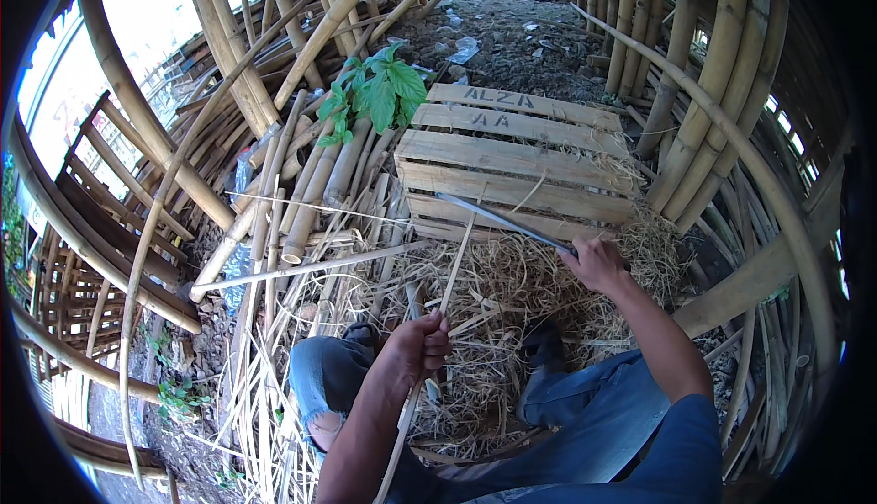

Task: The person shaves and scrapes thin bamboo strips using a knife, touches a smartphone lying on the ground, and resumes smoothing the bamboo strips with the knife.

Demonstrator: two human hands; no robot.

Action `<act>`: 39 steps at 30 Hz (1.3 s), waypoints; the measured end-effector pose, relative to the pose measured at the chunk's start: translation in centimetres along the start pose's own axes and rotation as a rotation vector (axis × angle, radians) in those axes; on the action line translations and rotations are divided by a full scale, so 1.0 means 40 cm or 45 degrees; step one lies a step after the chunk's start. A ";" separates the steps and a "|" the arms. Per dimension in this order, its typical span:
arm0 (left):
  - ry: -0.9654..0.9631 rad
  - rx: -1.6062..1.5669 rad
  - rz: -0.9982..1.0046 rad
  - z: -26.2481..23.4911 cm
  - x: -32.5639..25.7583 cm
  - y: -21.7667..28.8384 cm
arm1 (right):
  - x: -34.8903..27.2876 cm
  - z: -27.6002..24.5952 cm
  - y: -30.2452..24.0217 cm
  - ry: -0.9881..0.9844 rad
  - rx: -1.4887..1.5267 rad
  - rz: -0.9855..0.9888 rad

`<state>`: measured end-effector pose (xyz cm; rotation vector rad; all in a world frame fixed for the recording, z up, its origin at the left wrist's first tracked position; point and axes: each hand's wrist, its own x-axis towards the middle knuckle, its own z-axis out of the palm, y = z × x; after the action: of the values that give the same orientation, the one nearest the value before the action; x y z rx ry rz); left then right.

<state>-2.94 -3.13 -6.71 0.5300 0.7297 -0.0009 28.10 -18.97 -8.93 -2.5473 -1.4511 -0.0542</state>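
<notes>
My left hand (pixel 424 345) is closed round a thin bamboo strip (pixel 459 265). The strip slants up toward the crate, and its lower end runs down past my left forearm. In my right hand (pixel 598 265) I grip a long knife (pixel 504 221), its narrow blade pointing up and left in front of the slats. The blade crosses near the strip's upper part; whether they touch I cannot tell. Behind it stands a slatted wooden crate (pixel 512 152) with dark lettering. Curly bamboo shavings (pixel 484 367) cover the ground between my feet.
Cut bamboo poles (pixel 315 189) and pale split strips (pixel 265 403) lie to the left, beside a green leafy plant (pixel 379 93). Upright bamboo poles (pixel 717 93) and a curved pole (pixel 731 129) stand on the right. Rough dark soil (pixel 411 33) with plastic scraps lies beyond the crate.
</notes>
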 end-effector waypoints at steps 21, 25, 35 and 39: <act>-0.062 -0.064 -0.075 0.007 0.003 -0.015 | 0.038 0.046 0.057 0.078 -0.188 0.047; -0.074 0.008 -0.057 -0.006 -0.041 -0.031 | 0.040 0.025 0.016 -0.029 -0.161 0.252; 0.197 0.321 0.401 -0.033 -0.123 -0.019 | -0.078 -0.064 -0.213 -0.184 0.724 0.353; 0.317 0.463 0.653 -0.010 -0.097 -0.028 | -0.136 -0.145 -0.386 -0.279 0.993 0.287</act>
<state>-6.33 -4.61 -5.00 1.0684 0.8227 0.4228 12.54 -17.11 -1.49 -2.0634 -0.9552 0.6995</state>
